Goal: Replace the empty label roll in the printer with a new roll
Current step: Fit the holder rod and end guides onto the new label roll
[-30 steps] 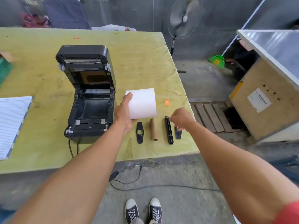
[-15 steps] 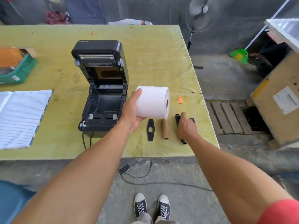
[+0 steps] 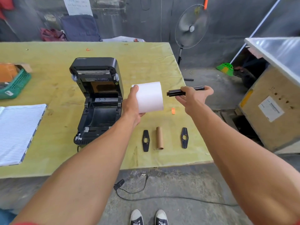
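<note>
Both bare arms reach forward from the bottom corners of the view, nearly straight at the elbows, and draw closer toward the hands. The left hand [image 3: 132, 105] is raised, its wrist bent slightly up, with the thumb lying over the upper left edge of the white roll [image 3: 149, 96] and the fingers hidden beneath it, cupping it from the left end. The right hand [image 3: 193, 97] is level with the left and just to its right, palm turned up and inward, fingers curled loosely around the black spindle [image 3: 176, 92], whose free end points toward the left hand. The two hands do not touch.
</note>
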A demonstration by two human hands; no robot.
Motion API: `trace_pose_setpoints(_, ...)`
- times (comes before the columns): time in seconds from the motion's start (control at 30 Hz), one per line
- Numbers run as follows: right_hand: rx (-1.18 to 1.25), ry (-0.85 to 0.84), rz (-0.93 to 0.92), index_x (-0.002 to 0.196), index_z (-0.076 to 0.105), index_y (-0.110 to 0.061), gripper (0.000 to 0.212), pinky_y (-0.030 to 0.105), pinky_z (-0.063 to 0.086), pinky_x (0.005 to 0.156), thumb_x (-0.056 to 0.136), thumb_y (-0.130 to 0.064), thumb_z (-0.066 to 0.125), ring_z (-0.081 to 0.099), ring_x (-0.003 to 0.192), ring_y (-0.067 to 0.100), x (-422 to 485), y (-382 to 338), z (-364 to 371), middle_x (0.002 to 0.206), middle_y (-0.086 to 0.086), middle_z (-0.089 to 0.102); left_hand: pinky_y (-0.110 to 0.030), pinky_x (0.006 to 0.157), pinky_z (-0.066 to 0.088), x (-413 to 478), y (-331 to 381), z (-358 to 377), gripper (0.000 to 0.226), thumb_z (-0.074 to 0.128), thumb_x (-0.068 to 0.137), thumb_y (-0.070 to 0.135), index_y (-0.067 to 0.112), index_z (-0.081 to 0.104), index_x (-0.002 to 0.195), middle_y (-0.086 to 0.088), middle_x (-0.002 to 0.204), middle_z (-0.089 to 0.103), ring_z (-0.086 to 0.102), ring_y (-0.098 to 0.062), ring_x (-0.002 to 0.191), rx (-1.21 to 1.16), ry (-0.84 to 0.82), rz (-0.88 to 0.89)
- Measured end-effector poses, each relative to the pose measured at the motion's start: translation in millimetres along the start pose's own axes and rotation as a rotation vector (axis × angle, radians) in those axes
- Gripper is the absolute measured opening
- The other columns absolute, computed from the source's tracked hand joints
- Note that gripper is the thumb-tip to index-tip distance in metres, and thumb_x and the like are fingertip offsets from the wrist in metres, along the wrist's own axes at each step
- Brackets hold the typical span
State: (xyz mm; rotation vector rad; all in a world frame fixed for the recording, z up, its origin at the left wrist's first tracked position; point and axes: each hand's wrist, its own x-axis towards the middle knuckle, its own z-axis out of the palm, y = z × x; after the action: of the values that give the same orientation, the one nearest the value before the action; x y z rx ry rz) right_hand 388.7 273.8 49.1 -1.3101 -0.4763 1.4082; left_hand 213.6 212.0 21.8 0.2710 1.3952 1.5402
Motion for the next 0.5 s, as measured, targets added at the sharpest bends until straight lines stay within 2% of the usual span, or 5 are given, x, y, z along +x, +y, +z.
trace_pose_setpoints(0.1, -0.040, 0.035, -0.080, 0.128, 0.018, -0.040, 0.080, 0.034, 0.063, 0.064, 0.081, 0.002, 0.068, 0.074, 0.066, 0.025, -4, -5, 11, 0.120, 0.014, 0.047, -0.031, 0.064, 0.056, -1, 7, 12, 0.041, 0.070, 0.078, 0.050, 0.017, 0.057, 0.101, -0.004, 0.094, 0.068, 0.068, -0.021, 0.077, -0.018, 0.029, 0.011)
trace_pose_setpoints(0.3, 0.014, 0.030, -0.100, 0.116, 0.021, -0.041, 0.075, 0.022, 0.055, 0.048, 0.079, 0.001, 0.070, 0.074, 0.076, 0.030, -13, -15, 23, 0.122, 0.015, 0.047, -0.029, 0.058, 0.056, -2, 20, 25, 0.041, 0.071, 0.074, 0.052, 0.017, 0.061, 0.094, -0.004, 0.094, 0.070, 0.070, -0.022, 0.076, -0.031, 0.067, 0.023)
trace_pose_setpoints(0.4, -0.017, 0.027, -0.127, 0.116, 0.021, -0.044, 0.078, 0.023, 0.056, 0.049, 0.078, 0.003, 0.070, 0.073, 0.082, 0.032, -15, -18, 26, 0.122, 0.015, 0.047, -0.031, 0.056, 0.057, -3, 24, 29, 0.041, 0.072, 0.071, 0.053, 0.017, 0.061, 0.089, -0.004, 0.092, 0.070, 0.070, -0.022, 0.075, -0.041, 0.081, 0.026)
trace_pose_setpoints(0.5, -0.021, 0.025, -0.117, 0.115, 0.020, -0.044, 0.078, 0.024, 0.057, 0.053, 0.079, 0.002, 0.071, 0.075, 0.071, 0.029, -18, -18, 29, 0.117, 0.014, 0.050, -0.032, 0.056, 0.056, -3, 29, 32, 0.041, 0.072, 0.069, 0.053, 0.017, 0.062, 0.087, -0.004, 0.091, 0.071, 0.071, -0.024, 0.076, -0.054, 0.087, 0.032)
